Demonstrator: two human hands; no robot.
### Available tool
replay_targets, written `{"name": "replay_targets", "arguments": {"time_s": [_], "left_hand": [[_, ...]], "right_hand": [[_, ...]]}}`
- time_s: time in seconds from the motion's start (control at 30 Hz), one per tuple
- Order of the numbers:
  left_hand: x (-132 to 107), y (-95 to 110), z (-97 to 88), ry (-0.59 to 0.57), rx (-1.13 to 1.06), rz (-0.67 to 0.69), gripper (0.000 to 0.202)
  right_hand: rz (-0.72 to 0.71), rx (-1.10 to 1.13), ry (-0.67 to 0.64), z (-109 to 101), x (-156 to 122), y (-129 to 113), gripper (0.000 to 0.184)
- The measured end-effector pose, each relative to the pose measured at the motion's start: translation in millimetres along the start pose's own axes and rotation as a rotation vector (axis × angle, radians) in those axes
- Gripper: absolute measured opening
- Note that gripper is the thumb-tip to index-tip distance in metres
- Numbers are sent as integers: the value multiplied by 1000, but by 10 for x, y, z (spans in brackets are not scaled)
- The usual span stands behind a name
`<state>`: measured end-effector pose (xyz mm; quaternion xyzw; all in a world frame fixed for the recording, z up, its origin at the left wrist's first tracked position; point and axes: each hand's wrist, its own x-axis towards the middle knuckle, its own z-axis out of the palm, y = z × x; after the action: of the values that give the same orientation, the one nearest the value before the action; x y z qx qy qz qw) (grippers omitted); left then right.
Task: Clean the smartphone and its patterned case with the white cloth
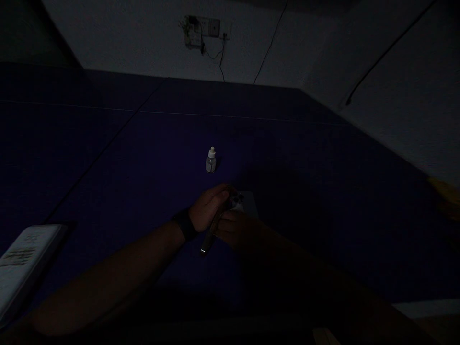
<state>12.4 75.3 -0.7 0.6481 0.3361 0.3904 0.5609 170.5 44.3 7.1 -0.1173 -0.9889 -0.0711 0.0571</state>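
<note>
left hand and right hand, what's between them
A slim dark object with a bright near end lies between left hand and right hand in the head view; too dark to identify.

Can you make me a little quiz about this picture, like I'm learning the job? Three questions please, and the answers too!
1. True or false: the small bottle stands upright.
2. Fill the gap: a dark band shows on the ____ wrist.
3. Pick one. The left hand and right hand are:
A) far apart
B) close together, at a long dark object
C) up against the wall

Key:
1. True
2. left
3. B
</note>
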Motion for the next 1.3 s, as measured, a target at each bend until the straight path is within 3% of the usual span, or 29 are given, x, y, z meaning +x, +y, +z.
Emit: {"name": "replay_targets", "arguments": {"time_s": [0.13, 0.3, 0.37, 0.67, 0.9, 1.17, 1.3], "left_hand": [[6, -39, -8, 0, -18, -5, 41], [22, -59, -23, -27, -39, 16, 44], [21, -57, -25, -17, -15, 9, 45], [-16, -79, -19, -58, -85, -20, 47], [9, -55, -16, -25, -41, 0, 46], [-19, -68, -9, -57, -32, -31, 48], [-5, -68, -20, -38, -14, 7, 49]], "right_hand": [[-23, 59, 29, -41, -17, 2, 25], [265, 92, 241, 17, -218, 332, 26], [294, 79, 243, 63, -259, 406, 25], [178, 105, 82, 70, -162, 210, 19], [298, 59, 248, 127, -254, 385, 21], [197, 201, 145, 156, -180, 309, 24], [215, 165, 236, 105, -254, 371, 22]]}}
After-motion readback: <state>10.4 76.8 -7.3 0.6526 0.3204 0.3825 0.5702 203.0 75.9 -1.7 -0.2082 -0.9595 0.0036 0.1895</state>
